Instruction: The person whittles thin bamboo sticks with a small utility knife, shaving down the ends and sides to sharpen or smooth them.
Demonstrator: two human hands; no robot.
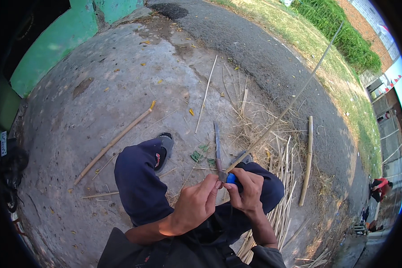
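Left hand (194, 207) pinched narrow, can't tell on what since the fingertips hide it; right hand (248, 190) just beside it, curled on a blue piece (231, 178) mostly covered by fingers, near end of a long cane (278, 119) there too, contact unclear, cane slanting up right across the road (272, 58). Knife (217, 143) just beyond the hands, blade pointing away, butt end hard to make out; strips (286, 178) partly hidden by the right leg (272, 185), right shoe (244, 157) mostly covered. Far right, person in red (380, 187), small and blurred.
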